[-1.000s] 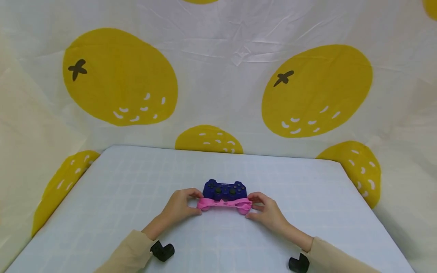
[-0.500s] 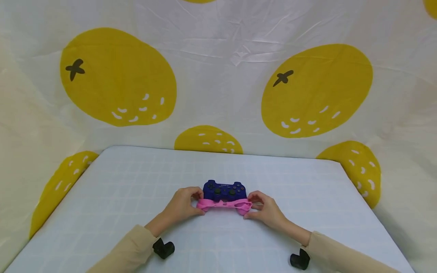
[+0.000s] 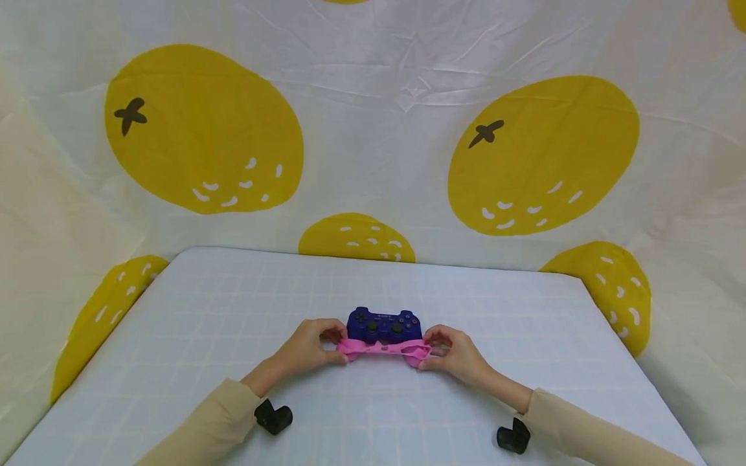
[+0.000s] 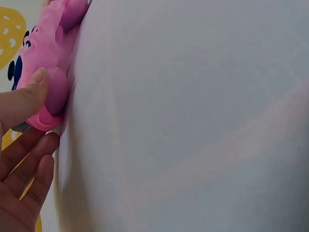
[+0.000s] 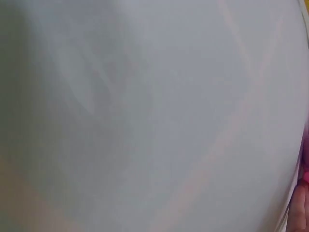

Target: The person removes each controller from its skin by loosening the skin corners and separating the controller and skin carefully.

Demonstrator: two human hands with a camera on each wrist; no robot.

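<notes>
Two hands pinch one pink cover on the table.
We see the left hand [image 3: 307, 350] pinching the left end of the cover [image 3: 383, 349] between thumb and curled fingers, and the right hand [image 3: 457, 355] pinching the right end likewise. We find the cover stretched between them, midway along the table [image 3: 524, 310] and nearer its near edge, touching the near side of the blue controller [image 3: 383, 325].

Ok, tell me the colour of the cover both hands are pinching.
Pink cover, clearest in the head view.
</notes>
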